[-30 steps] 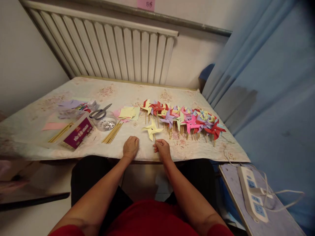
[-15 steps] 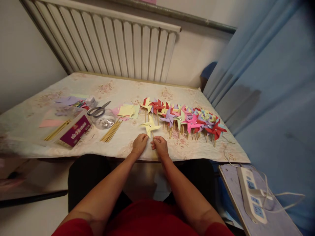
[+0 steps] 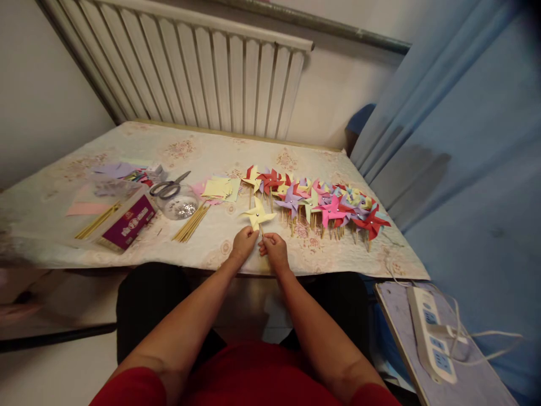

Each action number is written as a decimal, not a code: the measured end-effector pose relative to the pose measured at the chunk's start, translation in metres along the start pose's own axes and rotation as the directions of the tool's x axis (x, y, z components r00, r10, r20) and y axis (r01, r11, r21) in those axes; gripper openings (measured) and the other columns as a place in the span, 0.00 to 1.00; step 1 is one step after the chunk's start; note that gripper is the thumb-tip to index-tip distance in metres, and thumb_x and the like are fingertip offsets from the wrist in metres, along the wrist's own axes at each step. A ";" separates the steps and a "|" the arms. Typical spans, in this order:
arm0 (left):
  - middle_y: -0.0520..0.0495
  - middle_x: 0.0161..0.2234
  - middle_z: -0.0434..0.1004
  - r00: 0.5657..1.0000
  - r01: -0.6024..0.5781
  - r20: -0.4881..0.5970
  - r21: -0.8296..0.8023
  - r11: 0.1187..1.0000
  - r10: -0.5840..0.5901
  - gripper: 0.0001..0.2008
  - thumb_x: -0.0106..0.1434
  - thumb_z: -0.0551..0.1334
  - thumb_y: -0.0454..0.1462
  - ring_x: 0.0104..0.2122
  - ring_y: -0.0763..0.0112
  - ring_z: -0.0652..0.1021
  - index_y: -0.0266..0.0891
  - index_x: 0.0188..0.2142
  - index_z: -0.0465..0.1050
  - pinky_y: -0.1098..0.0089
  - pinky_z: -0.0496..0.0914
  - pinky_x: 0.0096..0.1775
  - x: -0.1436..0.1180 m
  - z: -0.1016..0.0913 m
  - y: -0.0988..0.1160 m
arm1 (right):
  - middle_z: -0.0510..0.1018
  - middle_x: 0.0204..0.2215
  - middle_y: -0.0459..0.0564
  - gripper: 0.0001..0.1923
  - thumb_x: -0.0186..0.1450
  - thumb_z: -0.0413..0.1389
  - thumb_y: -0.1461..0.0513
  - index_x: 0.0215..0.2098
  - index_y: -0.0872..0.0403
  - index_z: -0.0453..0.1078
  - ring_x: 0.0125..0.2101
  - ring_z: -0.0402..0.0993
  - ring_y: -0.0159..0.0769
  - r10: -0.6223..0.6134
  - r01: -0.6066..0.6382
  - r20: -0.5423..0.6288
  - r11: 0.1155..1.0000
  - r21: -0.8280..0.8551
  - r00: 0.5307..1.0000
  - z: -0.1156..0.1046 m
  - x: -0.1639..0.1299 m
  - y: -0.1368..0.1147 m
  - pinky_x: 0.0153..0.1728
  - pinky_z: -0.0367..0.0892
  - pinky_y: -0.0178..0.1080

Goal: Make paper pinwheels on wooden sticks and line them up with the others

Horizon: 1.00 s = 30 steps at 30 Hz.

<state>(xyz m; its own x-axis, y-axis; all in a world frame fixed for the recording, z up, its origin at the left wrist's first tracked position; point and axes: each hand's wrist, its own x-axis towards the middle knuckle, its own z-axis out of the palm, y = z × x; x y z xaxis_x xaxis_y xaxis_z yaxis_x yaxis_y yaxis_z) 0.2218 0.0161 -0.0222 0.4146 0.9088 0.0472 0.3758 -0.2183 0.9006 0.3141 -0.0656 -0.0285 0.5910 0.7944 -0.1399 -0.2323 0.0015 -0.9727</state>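
Note:
A yellow paper pinwheel (image 3: 258, 215) on a thin wooden stick stands near the table's front edge. My right hand (image 3: 275, 250) pinches its stick from below. My left hand (image 3: 244, 242) is closed beside it, fingertips touching the stick just under the yellow blades. Behind and to the right lies a row of several finished pinwheels (image 3: 321, 202) in red, pink, purple and yellow. A bundle of bare wooden sticks (image 3: 191, 222) lies to the left of my hands.
Scissors (image 3: 168, 186) rest on a clear tub of shiny bits (image 3: 181, 206). A purple box (image 3: 125, 220), paper squares (image 3: 218, 189) and paper scraps (image 3: 114, 173) lie at the left. A radiator (image 3: 203, 73) stands behind the table, a blue curtain (image 3: 460, 141) at the right, a power strip (image 3: 433, 335) below it.
My left hand moved right from the tabletop to the pinwheel's stick and now touches it. The pinwheel shifted slightly away from me with my right hand.

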 end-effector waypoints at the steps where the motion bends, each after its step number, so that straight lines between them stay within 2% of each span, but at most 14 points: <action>1: 0.56 0.19 0.59 1.000 0.000 0.003 -0.012 1.000 0.000 0.14 0.58 0.56 0.44 0.23 0.72 0.63 0.42 0.21 0.59 0.70 0.56 0.29 0.000 0.001 0.000 | 0.76 0.20 0.42 0.10 0.54 0.60 0.58 0.32 0.53 0.68 0.17 0.68 0.27 -0.002 0.002 0.001 1.000 -0.002 1.000 0.000 0.000 0.000 0.17 0.67 0.30; 11: 0.55 0.20 0.63 0.997 0.036 0.072 -0.166 0.985 -0.024 0.13 0.55 0.57 0.45 0.24 0.72 0.65 0.41 0.21 0.60 0.70 0.60 0.30 0.003 0.002 -0.001 | 0.76 0.20 0.42 0.11 0.54 0.60 0.56 0.32 0.54 0.69 0.17 0.69 0.27 -0.018 0.018 0.009 1.000 -0.004 1.000 -0.001 0.000 0.002 0.19 0.68 0.31; 19: 0.53 0.22 0.68 0.988 0.055 0.153 -0.307 0.950 -0.007 0.12 0.53 0.58 0.45 0.25 0.71 0.68 0.39 0.23 0.65 0.69 0.62 0.31 0.006 0.002 -0.006 | 0.76 0.20 0.42 0.08 0.54 0.58 0.59 0.31 0.54 0.69 0.17 0.69 0.27 -0.016 0.016 -0.004 1.000 0.006 1.000 0.000 0.000 0.002 0.18 0.68 0.31; 30: 0.53 0.22 0.68 0.974 0.068 0.225 -0.387 0.920 0.023 0.12 0.55 0.59 0.45 0.24 0.71 0.68 0.39 0.25 0.66 0.70 0.61 0.29 0.004 0.006 -0.002 | 0.76 0.19 0.42 0.09 0.54 0.59 0.59 0.31 0.55 0.69 0.16 0.69 0.27 -0.012 0.012 -0.008 1.000 0.016 1.000 0.000 0.001 0.003 0.17 0.68 0.30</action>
<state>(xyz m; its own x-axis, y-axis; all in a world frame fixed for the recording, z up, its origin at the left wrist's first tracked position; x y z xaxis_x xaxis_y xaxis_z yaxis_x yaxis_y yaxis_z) 0.2280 0.0183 -0.0263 0.5987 0.8004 -0.0307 0.0532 -0.0015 0.9986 0.3140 -0.0649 -0.0312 0.5997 0.7897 -0.1293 -0.2370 0.0209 -0.9713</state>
